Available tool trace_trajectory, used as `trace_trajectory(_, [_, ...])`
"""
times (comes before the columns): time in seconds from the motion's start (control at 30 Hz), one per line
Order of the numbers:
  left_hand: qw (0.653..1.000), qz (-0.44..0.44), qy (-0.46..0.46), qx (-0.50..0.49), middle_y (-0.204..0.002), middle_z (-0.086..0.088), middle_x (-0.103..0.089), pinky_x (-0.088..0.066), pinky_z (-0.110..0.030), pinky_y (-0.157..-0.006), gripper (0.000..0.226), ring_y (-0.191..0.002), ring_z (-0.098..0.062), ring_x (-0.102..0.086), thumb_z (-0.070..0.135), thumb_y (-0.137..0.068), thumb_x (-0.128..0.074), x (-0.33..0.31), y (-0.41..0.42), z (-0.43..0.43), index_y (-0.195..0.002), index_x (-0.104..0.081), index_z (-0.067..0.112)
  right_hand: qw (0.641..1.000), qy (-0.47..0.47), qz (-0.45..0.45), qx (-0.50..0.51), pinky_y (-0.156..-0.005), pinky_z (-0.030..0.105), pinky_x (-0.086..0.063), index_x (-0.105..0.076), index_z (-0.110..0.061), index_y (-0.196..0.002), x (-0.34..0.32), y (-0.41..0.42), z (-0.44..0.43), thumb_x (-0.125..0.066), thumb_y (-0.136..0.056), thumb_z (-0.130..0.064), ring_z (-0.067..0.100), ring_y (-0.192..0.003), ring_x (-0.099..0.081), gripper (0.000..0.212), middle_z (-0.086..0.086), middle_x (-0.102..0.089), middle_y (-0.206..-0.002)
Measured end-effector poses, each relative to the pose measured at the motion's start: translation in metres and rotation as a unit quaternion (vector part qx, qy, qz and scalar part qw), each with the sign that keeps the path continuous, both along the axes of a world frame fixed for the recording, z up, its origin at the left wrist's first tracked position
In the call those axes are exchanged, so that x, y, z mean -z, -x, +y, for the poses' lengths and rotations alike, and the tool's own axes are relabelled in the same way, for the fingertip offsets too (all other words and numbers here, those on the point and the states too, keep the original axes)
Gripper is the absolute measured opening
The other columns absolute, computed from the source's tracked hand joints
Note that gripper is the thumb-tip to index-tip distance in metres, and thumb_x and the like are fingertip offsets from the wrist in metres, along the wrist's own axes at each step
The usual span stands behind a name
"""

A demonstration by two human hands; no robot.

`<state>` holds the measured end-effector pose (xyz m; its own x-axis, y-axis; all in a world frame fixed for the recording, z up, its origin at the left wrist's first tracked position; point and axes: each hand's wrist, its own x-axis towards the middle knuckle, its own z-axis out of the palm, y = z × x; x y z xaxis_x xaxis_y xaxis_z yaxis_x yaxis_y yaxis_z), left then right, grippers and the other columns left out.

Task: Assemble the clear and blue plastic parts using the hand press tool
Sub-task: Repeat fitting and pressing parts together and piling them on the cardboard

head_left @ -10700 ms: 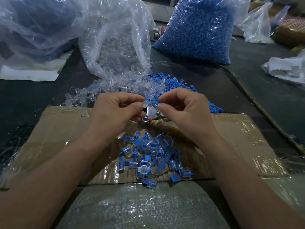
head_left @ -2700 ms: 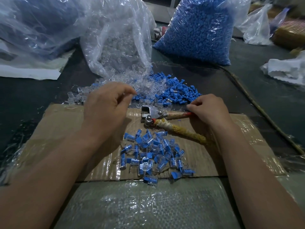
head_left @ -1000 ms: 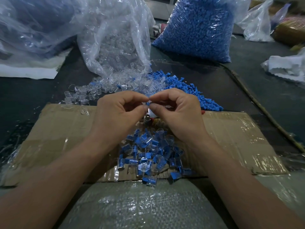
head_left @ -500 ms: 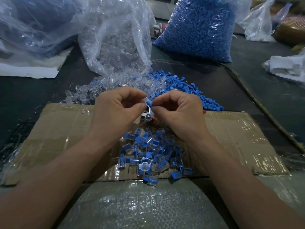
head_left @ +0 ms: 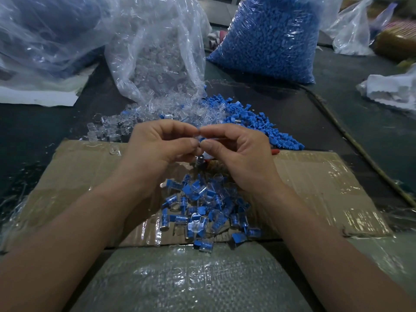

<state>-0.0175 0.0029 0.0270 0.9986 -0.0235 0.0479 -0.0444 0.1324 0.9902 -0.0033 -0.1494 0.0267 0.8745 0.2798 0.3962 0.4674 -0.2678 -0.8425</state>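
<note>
Nearest the person lay a woven plastic sack, its far edge tucked under a taped cardboard sheet spread on the dark table. On the cardboard's near half sat a pile of joined pieces, some spilling over the near edge. Just above it the left hand and right hand met fingertip to fingertip. The right grip was pinched on a small blue part. The left grip was clenched at the same spot, probably on a clear part, which the fingers hid. The step looked like mating the two by hand before pressing. The hand press tool lay directly beneath the hands, only its metal head and a red handle tip showing. The next move would call for seating the pair in that head and freeing a hand to squeeze the handles. Bare cardboard lay open to either side, though the finished pile crowded the near space. Beyond the cardboard's far edge lay a heap of loose clear parts, touching a heap of loose blue parts on its right. Behind them stood a clear bag and a blue-filled bag, with a thin cord edging the right.
</note>
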Motion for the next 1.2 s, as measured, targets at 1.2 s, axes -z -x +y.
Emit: trace_trajectory(1.2, [0.994, 0.078, 0.053, 0.049, -0.058, -0.009, -0.067, -0.052, -0.019, -0.045, 0.010, -0.051, -0.016, -0.065, 0.006, -0.054, -0.066, -0.0033, -0.0025, 0.0027, -0.063, -0.064, 0.008, 0.979, 0.085, -0.186, 0.015, -0.078, 0.020, -0.052, -0.070, 0.000, -0.097, 0.0064, -0.0030, -0.0014, -0.068, -0.076, 0.000, 0.011, -0.084, -0.063, 0.021, 0.008, -0.070, -0.089])
